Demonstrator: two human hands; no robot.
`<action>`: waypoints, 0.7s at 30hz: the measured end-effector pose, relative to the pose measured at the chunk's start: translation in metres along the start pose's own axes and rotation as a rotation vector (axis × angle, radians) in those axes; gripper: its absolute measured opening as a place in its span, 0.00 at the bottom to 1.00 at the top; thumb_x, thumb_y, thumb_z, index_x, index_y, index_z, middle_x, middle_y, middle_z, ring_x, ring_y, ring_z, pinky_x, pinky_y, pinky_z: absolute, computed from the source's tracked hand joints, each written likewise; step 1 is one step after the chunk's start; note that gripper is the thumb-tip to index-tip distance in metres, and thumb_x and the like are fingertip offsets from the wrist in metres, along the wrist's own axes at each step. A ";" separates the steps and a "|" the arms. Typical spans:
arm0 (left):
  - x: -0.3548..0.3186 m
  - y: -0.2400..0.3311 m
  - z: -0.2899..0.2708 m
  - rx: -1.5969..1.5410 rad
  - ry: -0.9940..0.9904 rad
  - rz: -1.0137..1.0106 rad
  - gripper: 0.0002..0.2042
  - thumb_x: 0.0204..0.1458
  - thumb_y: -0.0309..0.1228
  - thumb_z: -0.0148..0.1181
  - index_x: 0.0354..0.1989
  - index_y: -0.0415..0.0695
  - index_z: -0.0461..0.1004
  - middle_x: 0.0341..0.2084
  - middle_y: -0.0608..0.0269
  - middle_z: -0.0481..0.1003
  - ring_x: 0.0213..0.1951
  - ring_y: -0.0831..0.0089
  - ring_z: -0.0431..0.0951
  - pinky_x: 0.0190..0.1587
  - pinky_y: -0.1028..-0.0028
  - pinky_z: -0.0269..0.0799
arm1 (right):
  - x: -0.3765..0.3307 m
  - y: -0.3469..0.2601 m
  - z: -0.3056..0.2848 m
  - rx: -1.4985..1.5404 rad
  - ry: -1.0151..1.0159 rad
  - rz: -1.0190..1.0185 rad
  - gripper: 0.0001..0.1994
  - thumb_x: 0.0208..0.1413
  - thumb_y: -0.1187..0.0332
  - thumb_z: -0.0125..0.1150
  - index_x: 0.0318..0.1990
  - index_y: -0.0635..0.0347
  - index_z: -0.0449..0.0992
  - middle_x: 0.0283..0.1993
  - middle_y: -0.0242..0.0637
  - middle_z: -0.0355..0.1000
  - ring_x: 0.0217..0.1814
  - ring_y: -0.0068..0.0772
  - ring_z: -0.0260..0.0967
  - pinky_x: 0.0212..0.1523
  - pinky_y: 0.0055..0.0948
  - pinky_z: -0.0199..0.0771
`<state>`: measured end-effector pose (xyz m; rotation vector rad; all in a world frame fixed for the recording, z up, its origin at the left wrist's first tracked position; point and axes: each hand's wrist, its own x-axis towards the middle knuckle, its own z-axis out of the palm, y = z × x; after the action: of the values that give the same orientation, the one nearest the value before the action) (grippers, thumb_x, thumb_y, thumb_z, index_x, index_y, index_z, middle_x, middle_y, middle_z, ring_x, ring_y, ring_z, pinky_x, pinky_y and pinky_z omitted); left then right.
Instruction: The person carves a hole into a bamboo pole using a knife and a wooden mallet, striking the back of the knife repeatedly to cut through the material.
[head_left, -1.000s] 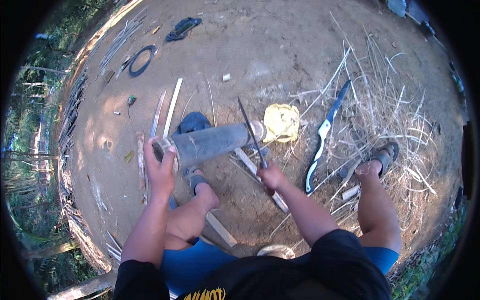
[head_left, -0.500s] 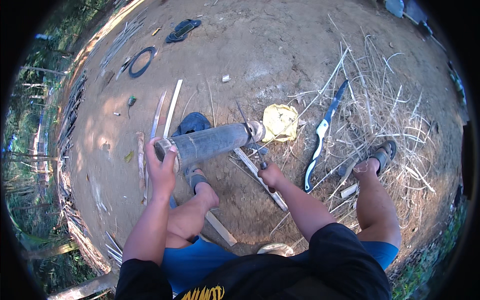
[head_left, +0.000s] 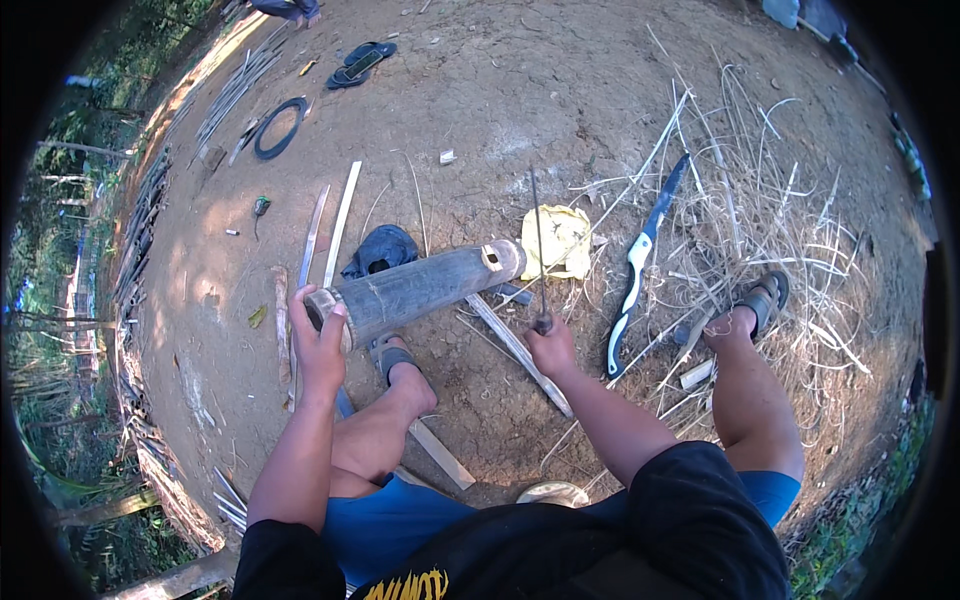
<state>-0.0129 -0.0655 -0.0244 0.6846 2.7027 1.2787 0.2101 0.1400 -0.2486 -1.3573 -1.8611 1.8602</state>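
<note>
Hands apart, each busy. Left hand (head_left: pixel 322 352) clamped on the near-left end of a dark bamboo tube (head_left: pixel 415 292), thumb up by the rim. Right hand (head_left: pixel 552 350) closed around the handle of a long thin knife (head_left: pixel 539 250), blade pointing away from the body, just past the tube's right end; seen from above it crosses in front of a yellow bag (head_left: pixel 568 250).

Tube lies slantwise over the middle of the ground (head_left: pixel 450 110), right end farther off. Can't tell whether it rests on the ground along its length or is partly propped.

Progress: a small squarish opening (head_left: pixel 491 258) is already cut near the tube's right end, pale fresh edges. Rest of the visible wall looks uncut. Blade is clear of the opening. Looks well along there; can't tell if trimming remains or if the underside is cut.

Around: dark cap (head_left: pixel 388 248) just behind the tube, folding saw (head_left: pixel 638 265) with white-and-dark handle right of the knife, pile of pale strips (head_left: pixel 770 265) toward the ground's right edge, black ring (head_left: pixel 260 137) toward its far left corner.
</note>
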 end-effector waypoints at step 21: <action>-0.160 0.012 -0.011 0.260 -0.070 0.049 0.44 0.38 0.34 0.78 0.62 0.36 0.54 0.55 0.40 0.61 0.59 0.49 0.66 0.62 0.57 0.62 | -0.082 0.013 -0.031 -0.299 0.095 0.082 0.22 0.52 0.54 0.67 0.45 0.63 0.75 0.45 0.56 0.77 0.50 0.58 0.76 0.51 0.47 0.74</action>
<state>0.1320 -0.1348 -0.0273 0.8075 2.8375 0.8993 0.2840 0.1033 -0.2162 -1.6055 -2.1273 1.5660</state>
